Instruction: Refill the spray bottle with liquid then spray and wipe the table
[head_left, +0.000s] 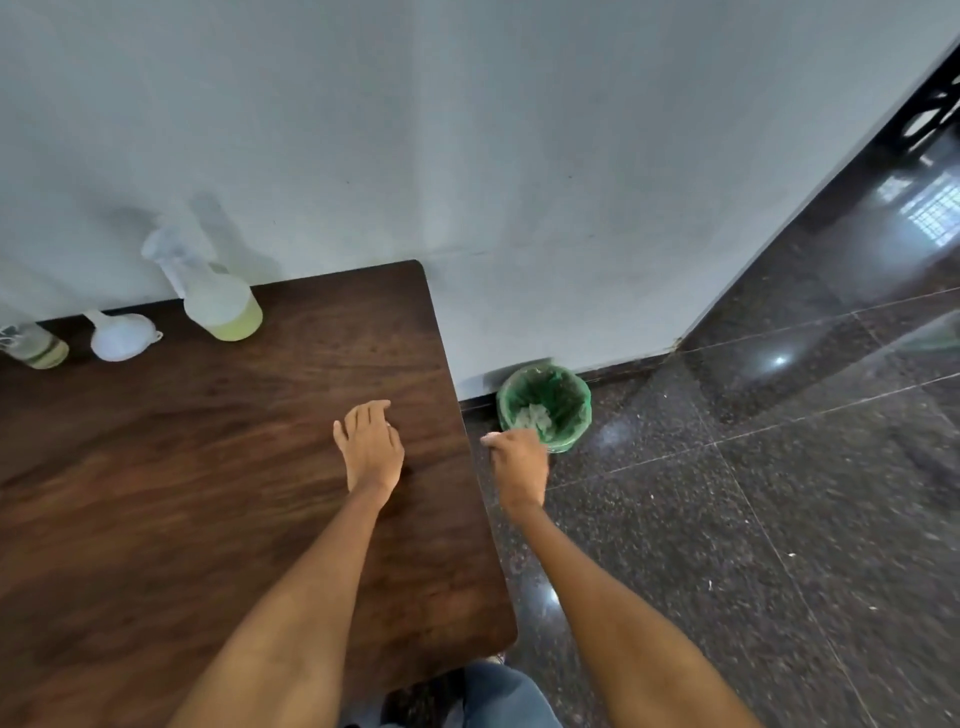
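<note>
Head view: left hand (370, 448) relaxed, resting on counter (208, 467); right hand (519, 462) curled over bin (544, 405), contents unclear. Advise releasing squarely above bin.

**No legible text anywhere in view**

I can read no words, brand names, numbers or signs from my head camera. The spray bottle (215, 291) at the back of the worktop (208, 467) carries a small dark patch near its shoulder, but it is too blurred for me to tell whether it is print. The clear bottle (34, 345) at the far left edge has a band around its lower part, and I cannot make out any lettering there. The white funnel (120, 338) and the green-lined bin (544, 406) on the floor show me plain surfaces only.
</note>
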